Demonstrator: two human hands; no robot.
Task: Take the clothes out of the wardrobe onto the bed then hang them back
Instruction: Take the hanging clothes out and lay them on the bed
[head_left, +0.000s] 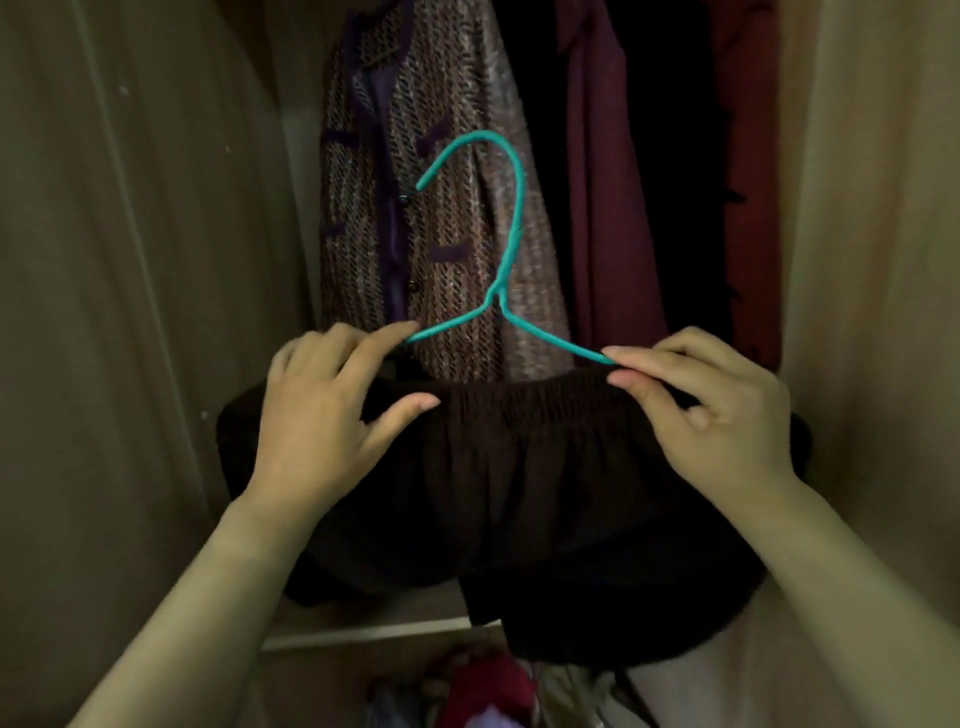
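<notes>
A dark brown garment (519, 483) with a gathered elastic waistband hangs on a teal wire hanger (511, 228), held up in front of the open wardrobe. My left hand (322, 410) pinches the left end of the waistband at the hanger's left arm. Over at the right arm of the hanger, my right hand (706, 405) grips the waistband's other end. The hanger's hook points up and to the left, free of any rail. Both hanger shoulders are hidden under my fingers and the cloth.
Inside the wardrobe hang a patterned tweed jacket with purple trim (431, 208), a maroon garment (608, 208) and a red one (748, 182). Pale wardrobe panels (130, 260) stand at both sides. Below the wardrobe floor lies a pile of clothes (488, 691).
</notes>
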